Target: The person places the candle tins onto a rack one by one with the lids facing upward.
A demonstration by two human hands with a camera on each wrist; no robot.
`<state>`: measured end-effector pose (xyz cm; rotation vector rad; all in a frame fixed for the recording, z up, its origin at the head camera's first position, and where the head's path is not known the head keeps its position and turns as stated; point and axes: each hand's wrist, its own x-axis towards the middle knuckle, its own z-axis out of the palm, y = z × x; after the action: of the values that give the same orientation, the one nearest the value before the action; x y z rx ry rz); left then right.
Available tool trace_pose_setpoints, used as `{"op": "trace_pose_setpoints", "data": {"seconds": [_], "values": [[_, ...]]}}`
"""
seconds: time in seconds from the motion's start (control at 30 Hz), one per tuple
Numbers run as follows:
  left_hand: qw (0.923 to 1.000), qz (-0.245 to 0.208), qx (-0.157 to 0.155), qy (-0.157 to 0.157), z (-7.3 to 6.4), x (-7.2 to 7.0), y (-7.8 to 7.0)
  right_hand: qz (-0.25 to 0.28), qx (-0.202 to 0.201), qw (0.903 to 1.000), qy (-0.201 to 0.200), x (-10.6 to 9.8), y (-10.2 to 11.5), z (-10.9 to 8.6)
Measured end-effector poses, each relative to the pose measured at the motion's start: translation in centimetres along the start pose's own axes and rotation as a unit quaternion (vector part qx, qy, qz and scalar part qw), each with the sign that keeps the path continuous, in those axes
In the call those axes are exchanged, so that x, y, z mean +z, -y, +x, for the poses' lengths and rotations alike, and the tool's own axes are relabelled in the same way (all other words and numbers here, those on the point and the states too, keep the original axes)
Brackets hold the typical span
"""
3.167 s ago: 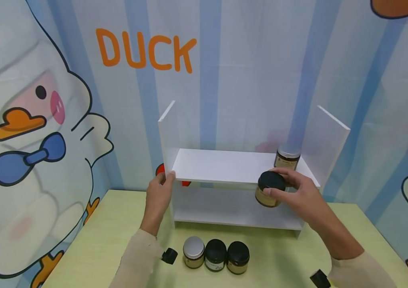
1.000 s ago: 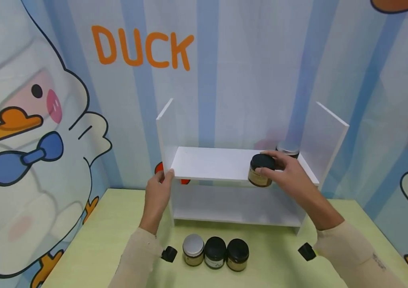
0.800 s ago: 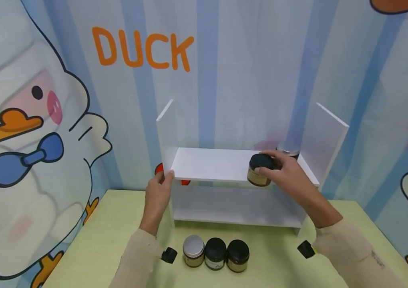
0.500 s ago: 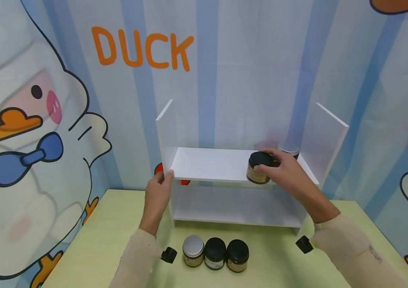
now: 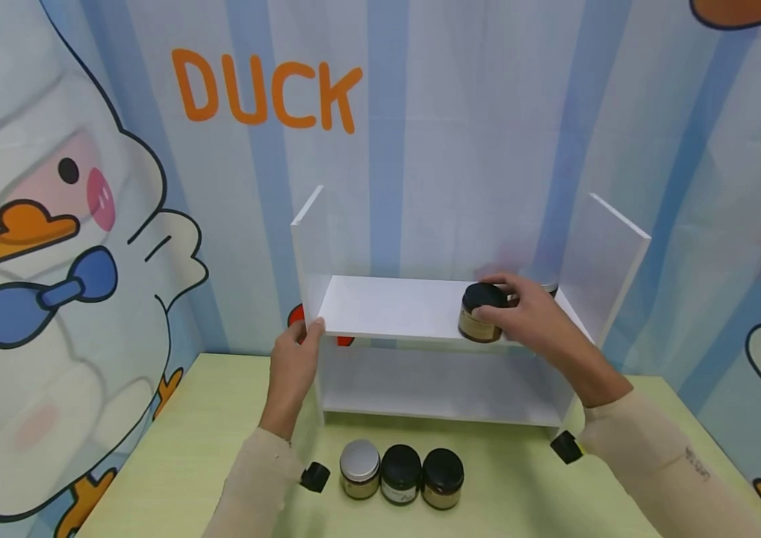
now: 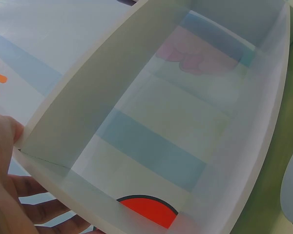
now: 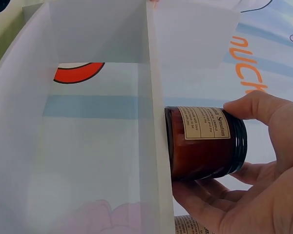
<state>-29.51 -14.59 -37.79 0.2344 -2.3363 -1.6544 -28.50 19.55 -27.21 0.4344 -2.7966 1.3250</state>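
Note:
My right hand holds an amber candle jar by its black lid, thumb on one side and fingers on the other. In the right wrist view the jar's base is right at the front edge of the upper board, and its cream label reads as a scented candle. My left hand grips the left side panel of the white shelf, thumb in front and fingers behind it. Behind my right hand another jar with a silver lid is mostly hidden on the upper board.
Three jars stand in a row before the shelf: a silver-lidded jar, a black-lidded jar and another black-lidded jar. They rest on the pale green table. A duck-print curtain hangs behind.
My right hand has carried the candle jar up and left, from in front of the shelf to the upper board's front edge. It now covers more of the silver-lidded jar behind. My left hand stays put.

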Motion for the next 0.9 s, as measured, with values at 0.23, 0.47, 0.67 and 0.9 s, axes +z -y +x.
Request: {"op": "trace_pose_setpoints", "data": {"seconds": [0.23,0.47,0.67,0.9], "values": [[1.0,0.007,0.004,-0.002,-0.1,0.1,0.2,-0.021,-0.006,0.9997,0.014,-0.3,0.1,0.4],[0.9999,0.008,0.008,0.0,-0.1,0.1,0.2,-0.036,-0.009,0.9985,0.041,-1.0,0.5,0.7],[1.0,0.004,0.009,0.001,-0.2,0.0,0.1,-0.043,0.001,0.9975,0.056,-1.3,1.2,0.9],[0.9999,-0.002,0.011,0.006,-0.3,-0.1,0.2,-0.035,0.006,0.9974,0.063,-1.1,1.8,1.1]]}}
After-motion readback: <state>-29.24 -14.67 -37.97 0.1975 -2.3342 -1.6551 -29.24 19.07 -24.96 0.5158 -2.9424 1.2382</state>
